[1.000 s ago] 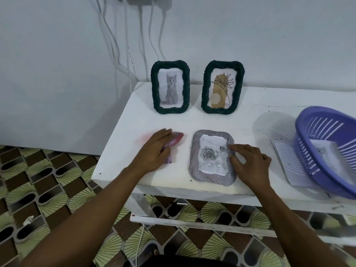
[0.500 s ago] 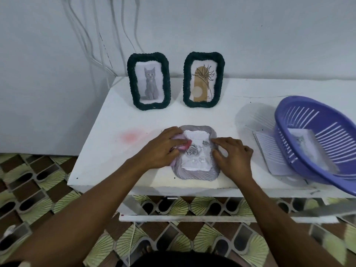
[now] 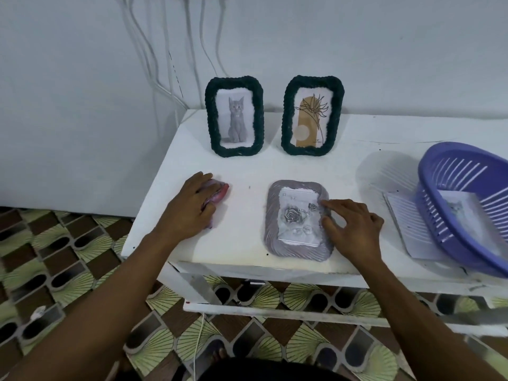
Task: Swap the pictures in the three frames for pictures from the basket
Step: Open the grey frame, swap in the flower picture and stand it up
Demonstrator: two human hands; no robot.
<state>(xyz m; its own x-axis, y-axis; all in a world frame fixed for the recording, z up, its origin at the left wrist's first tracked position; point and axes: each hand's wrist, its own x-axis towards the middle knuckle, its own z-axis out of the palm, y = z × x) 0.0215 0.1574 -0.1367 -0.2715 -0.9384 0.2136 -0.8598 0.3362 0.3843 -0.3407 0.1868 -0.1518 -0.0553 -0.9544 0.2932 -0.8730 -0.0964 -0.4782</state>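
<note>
A grey frame (image 3: 271, 215) lies flat near the white table's (image 3: 247, 166) front edge, with a rose picture (image 3: 297, 218) in it. My right hand (image 3: 354, 229) has its fingers spread, their tips touching the frame's right edge and the picture. My left hand (image 3: 192, 204) lies further left, holding a pink object (image 3: 220, 191) down on the table. Two dark green frames stand at the back: a cat frame (image 3: 211, 119) and a plant-drawing frame (image 3: 286, 119). A purple basket (image 3: 439, 171) at the right holds a picture (image 3: 461, 213).
A sheet of paper (image 3: 402, 215) lies partly under the basket. White cables (image 3: 154, 59) hang down the wall behind the table's left corner. The patterned floor (image 3: 55, 243) drops away left of and in front of the table.
My left hand carried the pink object onto the grey frame, then back out to the left. My right hand stayed at the frame's right side. The camera moved in closer.
</note>
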